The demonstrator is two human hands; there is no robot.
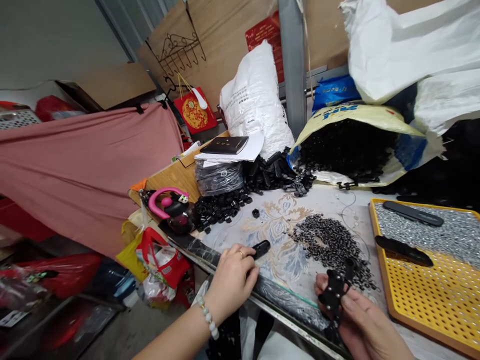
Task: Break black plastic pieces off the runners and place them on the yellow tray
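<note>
Left hand (230, 277) at desk (277, 220) front edge, fingers pinching small black clip (261, 248). Right hand (360, 320) fingers grip black plastic part (333, 292) over front edge, beside rivet pile (330, 245); yellow tray (420, 295) close right.

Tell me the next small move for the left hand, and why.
Probably carry the small black clip across to the right hand: the left hand already pinches it at the table edge, and the right holds a black strap piece.
</note>
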